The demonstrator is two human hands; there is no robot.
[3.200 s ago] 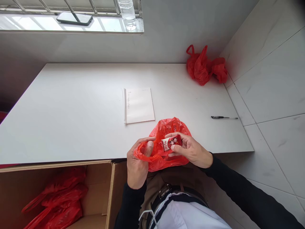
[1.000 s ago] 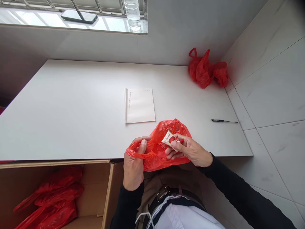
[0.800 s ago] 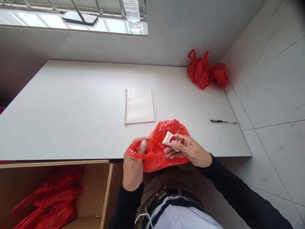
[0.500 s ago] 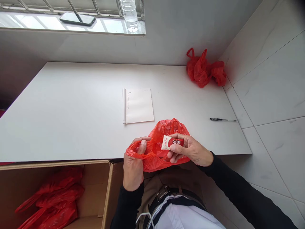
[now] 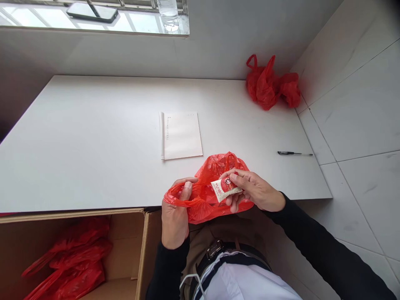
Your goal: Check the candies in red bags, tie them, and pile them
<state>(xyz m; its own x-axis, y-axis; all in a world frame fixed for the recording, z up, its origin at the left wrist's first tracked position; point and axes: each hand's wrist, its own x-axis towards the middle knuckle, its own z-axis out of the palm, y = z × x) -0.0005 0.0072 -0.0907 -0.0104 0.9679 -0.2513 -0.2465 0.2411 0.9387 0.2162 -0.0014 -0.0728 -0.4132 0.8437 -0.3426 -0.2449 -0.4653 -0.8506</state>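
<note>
At the table's front edge, my left hand (image 5: pixel 175 216) grips the rim of a red plastic bag (image 5: pixel 203 210), thumb over the film. The bag's mouth gapes upward. Over that opening, my right hand (image 5: pixel 254 189) pinches a small red and cream packet (image 5: pixel 224 187) with printed figures and lettering. The packet lies tilted between thumb and fingers, its cream end toward the left. What the bag holds deeper down is hidden.
A white booklet (image 5: pixel 183 135) lies on the white table (image 5: pixel 103 137). Tied red bags (image 5: pixel 265 85) stand at the back right, a pen (image 5: pixel 293 153) at the right. A cardboard box (image 5: pixel 125 250) with red bags inside sits lower left. Phone (image 5: pixel 93 12) and bottle (image 5: pixel 168 14) rest on the sill.
My right hand has turned the packet, so its cream end now points lower left. My left hand keeps its hold on the bag. The view has shifted slightly.
</note>
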